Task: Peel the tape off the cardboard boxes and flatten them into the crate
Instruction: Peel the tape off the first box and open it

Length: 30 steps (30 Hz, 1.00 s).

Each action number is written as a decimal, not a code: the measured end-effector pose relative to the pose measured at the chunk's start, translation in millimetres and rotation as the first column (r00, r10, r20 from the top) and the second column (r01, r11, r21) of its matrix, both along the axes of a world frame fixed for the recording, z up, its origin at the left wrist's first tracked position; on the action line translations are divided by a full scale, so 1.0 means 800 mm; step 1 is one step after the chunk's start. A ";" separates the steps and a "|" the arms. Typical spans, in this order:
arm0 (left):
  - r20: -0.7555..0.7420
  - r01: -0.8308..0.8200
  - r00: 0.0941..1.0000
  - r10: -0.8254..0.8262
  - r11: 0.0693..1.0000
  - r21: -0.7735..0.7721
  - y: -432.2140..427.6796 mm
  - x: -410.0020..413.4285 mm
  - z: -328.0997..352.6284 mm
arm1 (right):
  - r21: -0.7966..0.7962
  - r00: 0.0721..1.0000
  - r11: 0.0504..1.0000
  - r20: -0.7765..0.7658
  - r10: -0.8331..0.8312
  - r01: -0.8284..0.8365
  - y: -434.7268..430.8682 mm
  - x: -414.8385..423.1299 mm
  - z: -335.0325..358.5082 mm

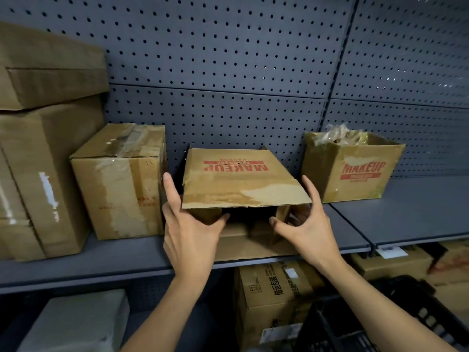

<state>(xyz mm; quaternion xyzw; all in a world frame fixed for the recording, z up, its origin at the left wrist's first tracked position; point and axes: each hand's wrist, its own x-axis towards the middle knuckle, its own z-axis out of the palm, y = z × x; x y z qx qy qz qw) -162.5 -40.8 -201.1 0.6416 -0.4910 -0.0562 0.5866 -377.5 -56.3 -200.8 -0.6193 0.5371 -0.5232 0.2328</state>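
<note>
The creased cardboard box (pixel 236 179), printed MAKEUP upside down, lies on its side at the front of a smooth grey metal shelf (pixel 101 257). The left hand (pixel 187 229) and right hand (pixel 309 224) grip its sides, thumbs at the open end's flaps. Behind stands perforated grey pegboard (pixel 228 72), and a taped box (pixel 119 184) sits just left.

On grey shelf (pixel 406 212), left to right: big stacked boxes (pixel 38 174), taped box (pixel 121 184), box on its side (pixel 241 181) at near edge, open box (pixel 355 166) farther back.
</note>
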 end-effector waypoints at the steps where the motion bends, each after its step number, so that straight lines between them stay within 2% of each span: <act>1: 0.019 -0.009 1.000 0.009 1.000 0.014 -0.001 0.000 -0.001 | 0.005 1.000 1.000 0.007 0.013 -0.013 0.000 -0.001 -0.002; 4: 0.024 0.019 1.000 -0.020 0.999 0.031 -0.004 0.002 -0.002 | 0.019 1.000 1.000 0.004 0.016 -0.016 0.000 -0.004 -0.005; 10: 0.027 0.219 0.975 -0.219 0.976 0.020 0.005 0.015 -0.013 | 0.009 0.999 0.999 0.022 0.030 -0.031 -0.006 -0.017 -0.004; 16: -0.031 0.492 0.871 -0.491 0.868 0.071 0.013 0.044 -0.009 | 0.006 0.988 0.988 0.011 0.157 -0.157 -0.007 -0.036 -0.006; 20: 0.003 0.571 0.819 -0.574 0.815 0.095 0.018 0.058 -0.006 | -0.021 0.959 0.959 0.016 0.282 -0.282 -0.003 -0.046 0.001; 22: -0.018 0.579 0.814 -0.581 0.808 0.109 0.019 0.061 -0.002 | -0.030 0.933 0.937 0.090 0.348 -0.347 -0.008 -0.057 -0.007; 25: -0.013 0.588 0.807 -0.590 0.802 0.106 0.021 0.061 0.003 | -0.033 0.891 0.936 0.298 0.343 -0.349 -0.017 -0.065 -0.019; 30: 0.012 0.629 0.770 -0.638 0.762 0.153 0.026 0.060 0.006 | -0.063 0.673 0.901 0.643 0.366 -0.429 -0.018 -0.073 -0.023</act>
